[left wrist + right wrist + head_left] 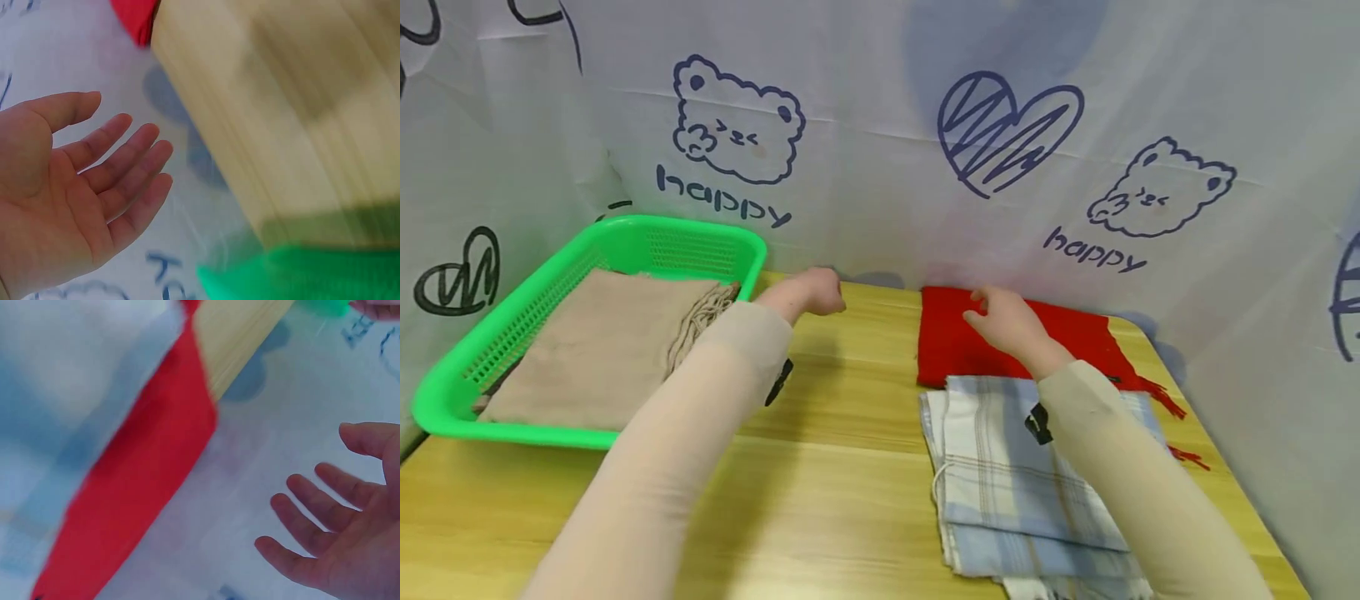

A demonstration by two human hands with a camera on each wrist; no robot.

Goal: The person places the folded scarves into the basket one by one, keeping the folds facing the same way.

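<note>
My left hand (810, 293) hovers over the table just right of the green basket (445, 408); the left wrist view shows its palm bare and its fingers (128, 165) loosely extended. My right hand (1003, 325) is above a folded red scarf (943, 337) at the back of the table, its fingers (306, 519) spread and holding nothing. A folded white and blue plaid scarf (1000, 467) lies in front of the red one and partly over it, under my right forearm. Inside the basket sits a folded beige scarf (602, 350) with bunched fringe on its right side.
The wooden table (842, 475) runs up to a white curtain (865, 167) printed with bears, hearts and the word happy. Red fringe (1165, 398) hangs out toward the table's right edge. The basket takes up the left side.
</note>
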